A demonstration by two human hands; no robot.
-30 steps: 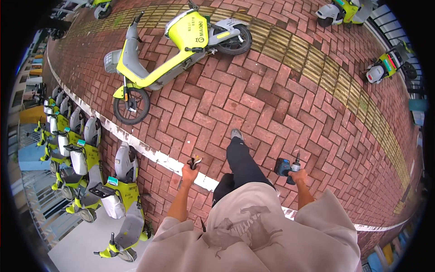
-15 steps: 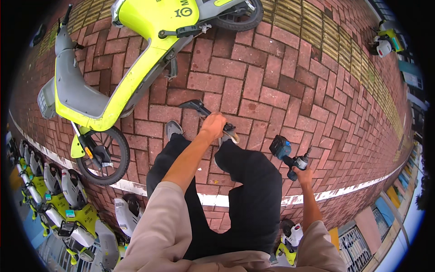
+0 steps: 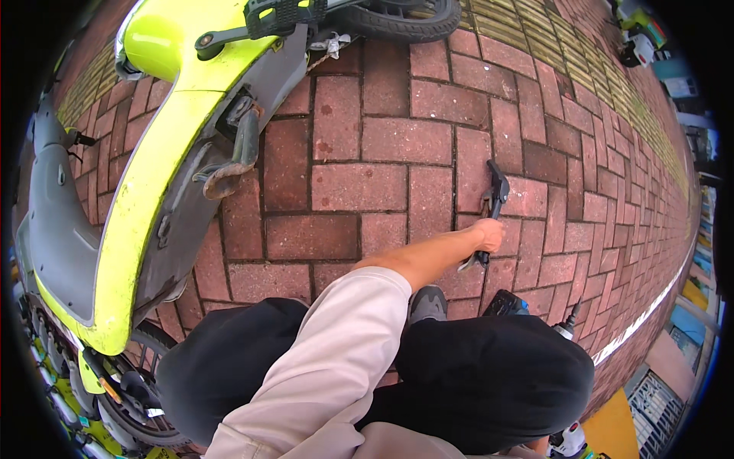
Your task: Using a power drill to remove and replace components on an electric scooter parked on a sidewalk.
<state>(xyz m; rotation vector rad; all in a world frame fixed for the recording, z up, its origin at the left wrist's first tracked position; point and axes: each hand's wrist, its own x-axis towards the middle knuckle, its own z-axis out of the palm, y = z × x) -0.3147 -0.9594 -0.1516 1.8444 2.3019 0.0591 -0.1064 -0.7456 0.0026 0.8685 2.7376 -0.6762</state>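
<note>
My left hand (image 3: pixel 489 235) reaches across to the right, its fingers wrapped round a black bent metal part (image 3: pixel 498 188) that looks like a kickstand. One curved end sticks out beyond my fist; a greyish piece shows below it, close over the red paving. Beside my right knee, a cordless power drill (image 3: pixel 505 304) shows only its battery and, further right, its chuck and bit. The knee covers the rest of it. My right hand is hidden. To the left, a yellow-green e-bike (image 3: pixel 145 199) appears to lie on its side, with a worn stand (image 3: pixel 243 145) on its underside.
Red brick paving (image 3: pixel 359 187) spreads around me, with a yellow tactile strip (image 3: pixel 527 50) along the far side. A pedal (image 3: pixel 284 17) and the wheel (image 3: pixel 397 19) are at the top. More yellow-green bikes stand at lower left and upper right.
My left hand has carried the black part from between my feet to the right. The drill, earlier held out in my right hand, is now mostly behind my knee. My view has moved nearer the bike.
</note>
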